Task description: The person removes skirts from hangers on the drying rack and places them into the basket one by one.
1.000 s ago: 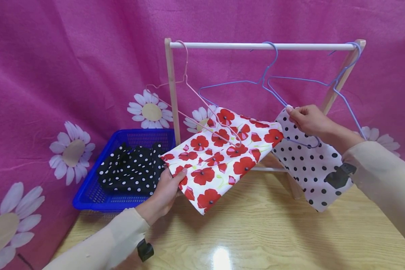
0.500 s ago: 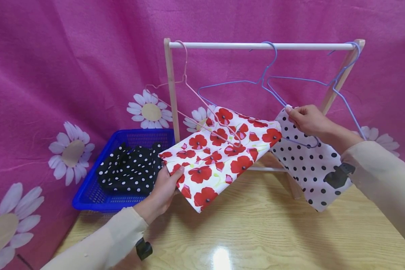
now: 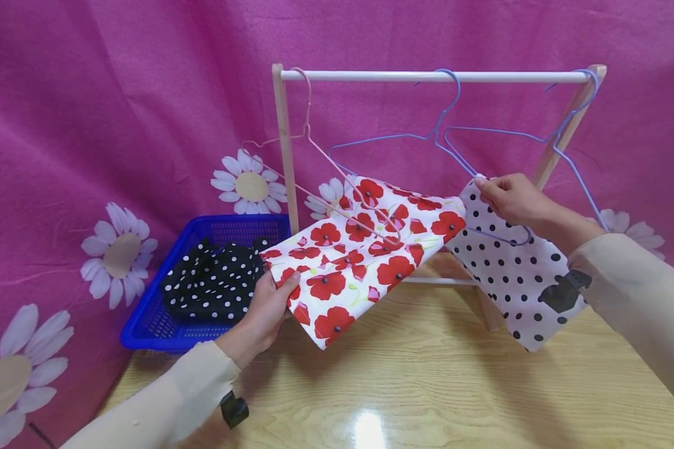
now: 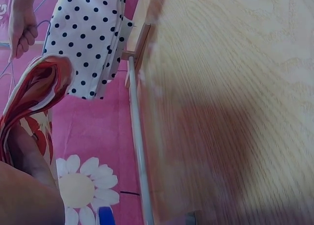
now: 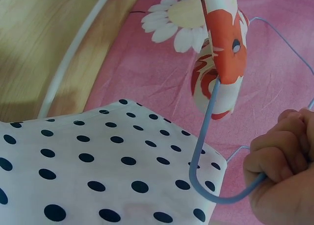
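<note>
Because the middle blue hanger (image 5: 193, 171) likely needs steadying, your curled right hand (image 3: 511, 198) grips it; your left hand (image 3: 256, 321) pinches the poppy cloth (image 3: 359, 259) folded over it.

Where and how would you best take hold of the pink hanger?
I'd pinch the pink hanger by its neck, just below the hook, coming from the front. The neck is thin, hangs nearly upright and has nothing in front of it. The hook sits over the white bar, while the hanger's lower right corner overlaps the flowered cloth.
</note>
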### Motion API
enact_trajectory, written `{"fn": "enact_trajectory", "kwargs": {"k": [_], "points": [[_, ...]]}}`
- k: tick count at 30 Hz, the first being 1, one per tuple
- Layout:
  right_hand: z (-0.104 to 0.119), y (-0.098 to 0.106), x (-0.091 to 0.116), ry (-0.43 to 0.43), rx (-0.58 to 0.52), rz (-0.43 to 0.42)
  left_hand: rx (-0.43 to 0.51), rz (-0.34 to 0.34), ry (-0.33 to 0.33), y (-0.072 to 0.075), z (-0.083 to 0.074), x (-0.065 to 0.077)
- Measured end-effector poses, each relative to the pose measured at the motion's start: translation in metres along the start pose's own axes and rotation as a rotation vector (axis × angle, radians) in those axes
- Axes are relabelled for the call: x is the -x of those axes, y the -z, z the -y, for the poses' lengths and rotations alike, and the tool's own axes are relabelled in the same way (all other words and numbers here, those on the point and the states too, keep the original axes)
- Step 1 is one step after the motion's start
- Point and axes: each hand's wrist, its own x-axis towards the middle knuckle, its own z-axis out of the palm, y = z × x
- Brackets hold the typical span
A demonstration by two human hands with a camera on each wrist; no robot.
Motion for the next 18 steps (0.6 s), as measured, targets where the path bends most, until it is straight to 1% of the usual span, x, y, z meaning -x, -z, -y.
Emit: {"fn": "enact_trajectory", "kwargs": {"k": [7, 12, 18], "points": [[-0.002, 0.002, -0.001, -0.01, 0.012, -0.007, -0.016, -0.016, 0.001, 0.008, 0.0, -0.002], [-0.001, 0.003, 0.0, -0.003, 0.02, -0.004, -0.002, -0.01, -0.01, 0.009, 0.0, -0.001], [-0.002, 0.002, -0.001, 0.007, 0.015, -0.025, -0.01, -0.022, 0.003, 0.012, -0.001, -0.004]]}}
